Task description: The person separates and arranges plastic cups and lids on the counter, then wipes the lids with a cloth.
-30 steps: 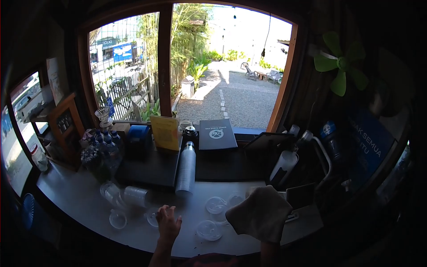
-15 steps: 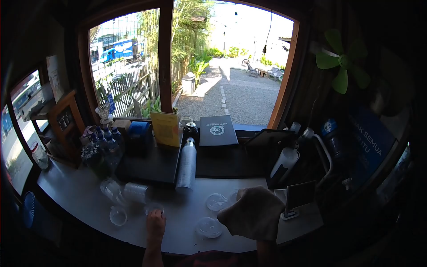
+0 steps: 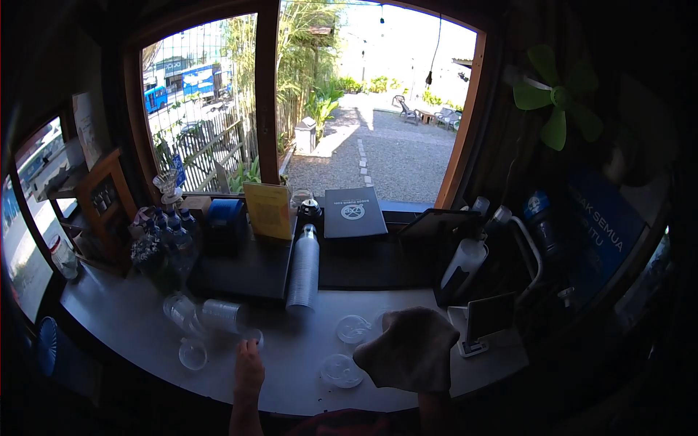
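Note:
My left hand (image 3: 249,369) is closed, its fingertips pinching the edge of a clear plastic lid (image 3: 256,336) over the counter. To its left lies another clear round lid or cup (image 3: 193,354), and behind it clear plastic cups (image 3: 220,314) rest on their sides. A grey-brown cloth (image 3: 408,350) drapes over my right hand and hides its fingers; only the wrist (image 3: 434,408) shows below. Just left of the cloth are two clear lids, one nearer me (image 3: 342,371) and one farther back (image 3: 353,329).
A tall stack of clear cups (image 3: 304,272) lies along the counter (image 3: 291,381). Behind are a yellow sign (image 3: 267,211), a dark menu board (image 3: 354,213) and bottles (image 3: 174,232). A small screen (image 3: 488,318) stands right of the cloth, near a white dispenser (image 3: 467,263).
My left hand has shifted slightly left, and the lid at its fingertips now looks more tilted. The cloth over my right hand has moved a little left.

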### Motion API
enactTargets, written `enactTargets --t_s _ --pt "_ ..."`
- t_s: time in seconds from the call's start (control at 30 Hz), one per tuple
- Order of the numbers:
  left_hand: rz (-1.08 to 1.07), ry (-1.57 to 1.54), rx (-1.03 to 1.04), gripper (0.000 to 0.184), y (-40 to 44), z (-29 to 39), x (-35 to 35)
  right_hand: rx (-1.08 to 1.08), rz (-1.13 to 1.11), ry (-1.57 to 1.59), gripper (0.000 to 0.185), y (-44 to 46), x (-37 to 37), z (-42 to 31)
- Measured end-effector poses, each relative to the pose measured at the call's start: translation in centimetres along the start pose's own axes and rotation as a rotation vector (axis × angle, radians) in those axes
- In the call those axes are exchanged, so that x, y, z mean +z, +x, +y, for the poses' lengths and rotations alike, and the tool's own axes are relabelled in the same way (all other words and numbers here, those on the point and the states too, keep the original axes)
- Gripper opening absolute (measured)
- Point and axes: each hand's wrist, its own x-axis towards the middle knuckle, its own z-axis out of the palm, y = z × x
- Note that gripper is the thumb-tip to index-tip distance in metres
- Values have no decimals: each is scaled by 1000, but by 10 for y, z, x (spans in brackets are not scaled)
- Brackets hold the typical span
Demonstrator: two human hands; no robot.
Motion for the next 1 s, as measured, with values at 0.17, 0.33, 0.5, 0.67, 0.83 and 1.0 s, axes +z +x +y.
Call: enactTargets --t_s 0.17,0.33,0.5,0.67,0.83,1.0 --pt "-25 73 31 20 -3 2 -4 14 -19 9 49 1 2 2" --pt "-60 151 124 20 -8 -7 1 23 -27 8 50 2 2 4" --pt "-63 160 136 18 -9 -12 5 29 -32 8 50 2 1 5" --pt "-114 134 23 15 -6 -10 1 35 -33 12 51 1 1 5" --pt "-105 56 -31 19 1 1 -13 33 -30 8 51 1 2 3" --pt "-22 29 -17 19 4 20 -35 37 -35 7 52 3 2 5"
